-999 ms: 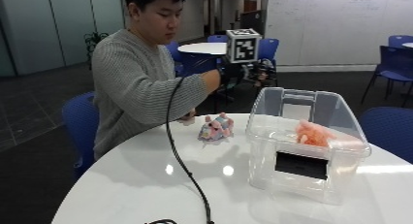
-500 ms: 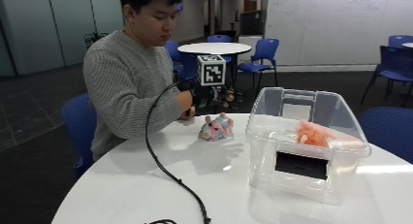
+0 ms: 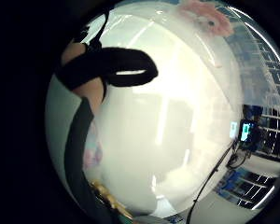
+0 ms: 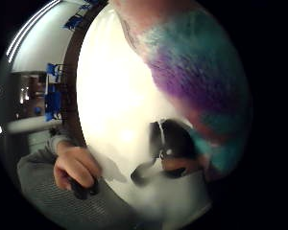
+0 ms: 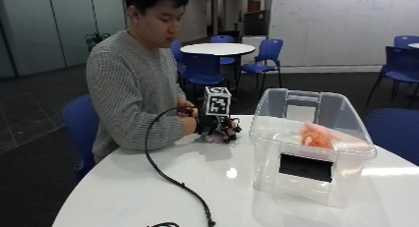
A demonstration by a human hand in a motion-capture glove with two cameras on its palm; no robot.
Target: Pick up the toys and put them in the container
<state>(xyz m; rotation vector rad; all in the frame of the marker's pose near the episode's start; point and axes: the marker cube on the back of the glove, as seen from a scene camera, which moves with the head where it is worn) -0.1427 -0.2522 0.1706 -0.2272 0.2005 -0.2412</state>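
— Where is the toy right now?

— A fuzzy plush toy, teal and purple with some pink, lies on the white table near the edge where the person sits. In the outside view only a sliver of it shows under the gloved right hand.

— Is the hand gripping it?

— The hand is down on the toy, and the thumb-side palm view is filled by the plush, so it is close against the palm. One fingertip curls in beside the fur. I cannot tell whether the fingers have actually clenched around it.

— And the other toy?

— An orange-pink plush already lies inside the clear plastic container. The little-finger-side view shows that same toy through the container wall, well apart from the hand.

— Where does the container stand?

— On the table, off to one side of the hand and apart from it, nearer the table's middle, with its lid tipped up at the back and a dark label on the front.

— The bare hand?

— It rests at the table's near edge, close to the person's body, curled around a small dark object.
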